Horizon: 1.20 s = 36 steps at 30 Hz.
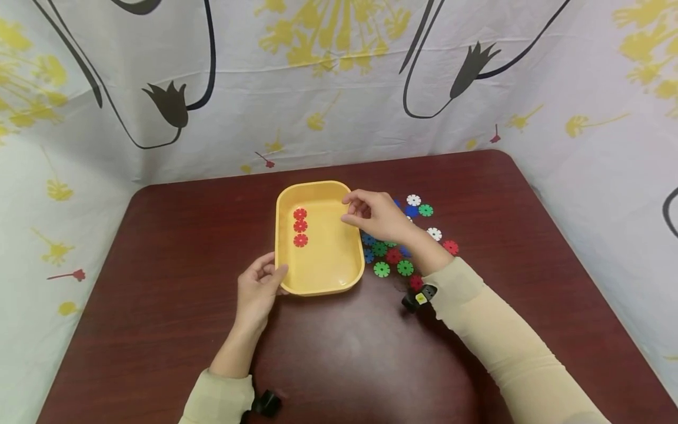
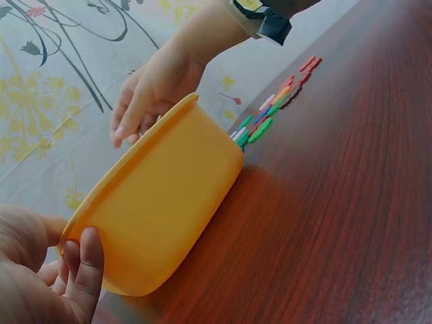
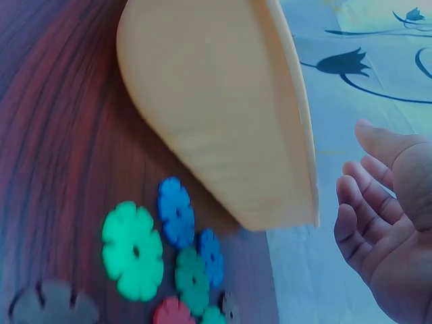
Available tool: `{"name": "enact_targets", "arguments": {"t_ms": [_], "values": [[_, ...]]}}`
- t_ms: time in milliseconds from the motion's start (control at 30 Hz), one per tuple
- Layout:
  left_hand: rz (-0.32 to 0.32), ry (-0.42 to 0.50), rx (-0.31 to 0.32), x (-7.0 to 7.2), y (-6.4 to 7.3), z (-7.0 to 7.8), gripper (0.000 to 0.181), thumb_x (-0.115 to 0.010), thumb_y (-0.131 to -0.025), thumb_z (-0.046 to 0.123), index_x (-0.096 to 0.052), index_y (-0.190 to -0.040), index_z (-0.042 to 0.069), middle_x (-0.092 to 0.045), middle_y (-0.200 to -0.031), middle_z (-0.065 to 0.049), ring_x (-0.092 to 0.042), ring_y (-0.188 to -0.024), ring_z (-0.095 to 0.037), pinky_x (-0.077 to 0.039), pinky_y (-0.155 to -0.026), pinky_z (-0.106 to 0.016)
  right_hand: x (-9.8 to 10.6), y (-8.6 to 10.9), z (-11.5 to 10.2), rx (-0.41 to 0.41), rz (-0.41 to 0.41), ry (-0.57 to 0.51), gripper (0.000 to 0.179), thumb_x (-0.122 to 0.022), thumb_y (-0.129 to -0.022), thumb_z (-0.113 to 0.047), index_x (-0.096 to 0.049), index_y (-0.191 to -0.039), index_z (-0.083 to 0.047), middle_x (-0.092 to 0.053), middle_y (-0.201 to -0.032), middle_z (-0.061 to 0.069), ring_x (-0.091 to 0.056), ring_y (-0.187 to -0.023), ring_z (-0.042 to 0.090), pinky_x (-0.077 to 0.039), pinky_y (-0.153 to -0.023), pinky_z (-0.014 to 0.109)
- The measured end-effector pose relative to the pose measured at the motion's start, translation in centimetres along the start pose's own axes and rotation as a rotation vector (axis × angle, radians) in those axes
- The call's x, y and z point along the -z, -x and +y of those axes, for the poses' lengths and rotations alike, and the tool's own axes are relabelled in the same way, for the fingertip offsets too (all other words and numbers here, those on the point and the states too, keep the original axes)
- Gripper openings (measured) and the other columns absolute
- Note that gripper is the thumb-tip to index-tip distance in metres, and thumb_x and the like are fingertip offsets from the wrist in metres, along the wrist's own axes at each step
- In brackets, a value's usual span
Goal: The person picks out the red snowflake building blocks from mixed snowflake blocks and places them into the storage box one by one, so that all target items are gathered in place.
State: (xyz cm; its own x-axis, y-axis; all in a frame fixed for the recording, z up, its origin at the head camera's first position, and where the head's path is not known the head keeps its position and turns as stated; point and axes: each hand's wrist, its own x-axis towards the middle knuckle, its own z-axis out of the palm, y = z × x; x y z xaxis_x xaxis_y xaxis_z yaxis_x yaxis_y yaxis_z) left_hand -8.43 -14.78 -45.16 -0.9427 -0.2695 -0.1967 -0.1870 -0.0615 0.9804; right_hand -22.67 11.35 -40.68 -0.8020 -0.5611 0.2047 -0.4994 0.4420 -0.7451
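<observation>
A yellow plastic tray (image 1: 328, 253) sits on the table, three notched red discs (image 1: 300, 226) lined up in a column along its left side. My left hand (image 1: 256, 294) grips the tray's near left corner, with thumb and fingers on either side of the rim in the left wrist view. Over the tray's right rim hovers my right hand (image 1: 378, 218), fingers loosely bent; the right wrist view shows nothing in its palm (image 3: 388, 243). Beneath and beside the right forearm lie loose notched discs, among them a light green disc (image 3: 133, 251) and a blue disc (image 3: 176, 212); the arm hides some.
The dark red-brown table (image 1: 201, 235) extends around the tray on all sides. Scattered discs, including a white disc (image 1: 414, 200) and a red disc (image 1: 451, 247), spread to the tray's right. A patterned white cloth (image 1: 344, 129) hangs behind the table's far edge.
</observation>
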Motion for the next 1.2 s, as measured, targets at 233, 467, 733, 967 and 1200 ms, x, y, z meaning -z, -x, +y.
{"name": "enact_targets", "arguments": {"t_ms": [233, 467, 733, 967, 1200], "values": [[0.007, -0.017, 0.000, 0.1, 0.0, -0.1, 0.041, -0.070, -0.094, 0.004, -0.059, -0.133, -0.001, -0.055, -0.090, -0.009, -0.059, -0.062, -0.009, -0.058, -0.053, -0.023, 1.3, 1.5, 0.9, -0.033, 0.011, 0.015, 0.029, -0.074, -0.095, -0.023, -0.067, -0.116, -0.005, -0.064, -0.090, 0.001, -0.058, -0.078, 0.017, -0.052, -0.065, 0.032], [0.006, -0.013, 0.006, 0.1, 0.0, -0.1, 0.039, -0.070, -0.094, 0.005, -0.060, -0.131, 0.000, -0.054, -0.090, -0.009, -0.058, -0.062, -0.009, -0.058, -0.054, -0.023, 1.9, 2.9, 1.8, -0.089, 0.022, 0.038, 0.029, -0.075, -0.094, -0.021, -0.066, -0.117, -0.006, -0.064, -0.092, 0.003, -0.060, -0.084, 0.018, -0.053, -0.070, 0.034], [0.002, 0.004, -0.006, 0.0, -0.1, -0.2, 0.039, -0.070, -0.093, 0.003, -0.061, -0.131, -0.001, -0.054, -0.088, -0.008, -0.058, -0.061, -0.008, -0.058, -0.053, -0.023, 2.2, 4.4, 3.3, -0.089, 0.033, 0.071, 0.031, -0.075, -0.094, -0.020, -0.066, -0.117, -0.001, -0.064, -0.092, 0.004, -0.061, -0.084, 0.019, -0.053, -0.068, 0.032], [0.009, 0.001, -0.007, -0.1, -0.1, -0.1, 0.037, -0.070, -0.094, 0.003, -0.062, -0.129, 0.000, -0.053, -0.089, -0.008, -0.057, -0.063, -0.009, -0.057, -0.053, -0.023, 2.3, 5.4, 4.0, -0.107, 0.022, 0.079, 0.030, -0.074, -0.094, -0.020, -0.066, -0.116, 0.000, -0.064, -0.091, 0.003, -0.059, -0.078, 0.018, -0.051, -0.063, 0.030], [0.020, -0.002, -0.013, -0.2, 0.0, -0.1, 0.036, -0.069, -0.094, 0.003, -0.062, -0.129, 0.000, -0.053, -0.089, -0.008, -0.056, -0.063, -0.010, -0.057, -0.053, -0.023, 2.3, 6.4, 4.8, -0.112, 0.009, 0.098, 0.027, -0.075, -0.094, -0.019, -0.067, -0.113, -0.002, -0.064, -0.089, 0.001, -0.057, -0.072, 0.017, -0.047, -0.057, 0.027]]}}
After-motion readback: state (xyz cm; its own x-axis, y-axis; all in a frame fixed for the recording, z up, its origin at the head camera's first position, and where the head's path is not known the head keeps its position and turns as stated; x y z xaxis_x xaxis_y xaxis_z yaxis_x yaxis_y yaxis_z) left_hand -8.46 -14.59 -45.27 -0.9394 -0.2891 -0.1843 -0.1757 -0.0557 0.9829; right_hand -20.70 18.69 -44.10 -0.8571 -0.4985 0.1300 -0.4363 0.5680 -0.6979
